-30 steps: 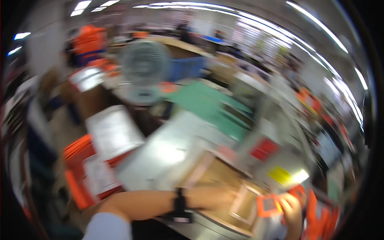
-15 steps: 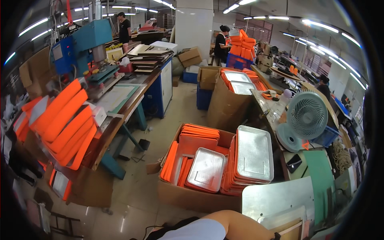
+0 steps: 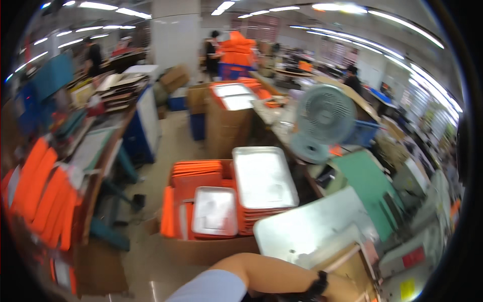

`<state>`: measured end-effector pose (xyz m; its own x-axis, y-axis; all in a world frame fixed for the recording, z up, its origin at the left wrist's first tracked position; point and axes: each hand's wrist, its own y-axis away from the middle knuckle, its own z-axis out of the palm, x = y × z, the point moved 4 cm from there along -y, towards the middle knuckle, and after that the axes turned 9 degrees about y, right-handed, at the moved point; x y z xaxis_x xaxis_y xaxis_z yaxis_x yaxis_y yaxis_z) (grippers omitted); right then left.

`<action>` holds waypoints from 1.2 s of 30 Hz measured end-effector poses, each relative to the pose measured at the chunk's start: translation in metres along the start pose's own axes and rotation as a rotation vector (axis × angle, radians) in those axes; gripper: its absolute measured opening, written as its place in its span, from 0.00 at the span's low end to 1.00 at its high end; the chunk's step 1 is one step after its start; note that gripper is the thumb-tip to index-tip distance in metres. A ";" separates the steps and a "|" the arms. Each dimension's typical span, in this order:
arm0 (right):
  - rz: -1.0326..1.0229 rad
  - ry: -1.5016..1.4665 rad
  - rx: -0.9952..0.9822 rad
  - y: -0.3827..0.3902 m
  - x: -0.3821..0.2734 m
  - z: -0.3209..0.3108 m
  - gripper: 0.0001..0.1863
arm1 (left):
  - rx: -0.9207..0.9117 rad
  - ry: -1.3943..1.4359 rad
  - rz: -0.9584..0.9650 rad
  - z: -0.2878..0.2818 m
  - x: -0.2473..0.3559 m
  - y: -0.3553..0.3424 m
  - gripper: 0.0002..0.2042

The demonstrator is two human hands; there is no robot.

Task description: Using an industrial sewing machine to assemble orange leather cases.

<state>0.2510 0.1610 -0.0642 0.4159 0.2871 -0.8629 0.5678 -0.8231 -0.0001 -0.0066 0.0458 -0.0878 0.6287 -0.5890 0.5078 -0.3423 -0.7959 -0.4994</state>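
My left arm, in a pale short sleeve with a dark band on the wrist, reaches across the lower edge to the right. My left hand is beside a shallow wooden frame, low on the right. Its fingers are blurred and partly cut off, so I cannot see whether they hold anything. My right hand is out of sight. Just beyond my arm lies a large silvery metal sheet. Past it stands a cardboard box packed with orange-edged pieces and shiny metal trays.
A grey-green fan stands on the bench to the right, near a green board. Orange padded pieces are stacked by the left workbench. Another tall carton stands farther back. Several people work in the distance.
The view has swung to the right, so the boxes and fan sit farther left. My left forearm has come further into view, showing the wristband and part of the hand.
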 end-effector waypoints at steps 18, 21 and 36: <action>0.006 0.668 0.113 -0.007 -0.056 0.037 0.19 | -0.382 -0.013 -0.071 -0.037 0.033 0.001 0.23; -0.019 0.817 0.048 -0.009 -0.060 0.044 0.20 | -0.378 -0.019 -0.086 -0.037 0.032 0.002 0.23; -0.232 1.036 -0.103 -0.014 -0.073 0.054 0.12 | -0.208 -0.214 -0.128 -0.027 0.048 -0.026 0.24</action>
<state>0.1746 0.1251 -0.0284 0.6636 0.7480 0.0029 0.7479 -0.6634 -0.0243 0.0141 0.0345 -0.0316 0.8008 -0.4572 0.3868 -0.3728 -0.8861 -0.2755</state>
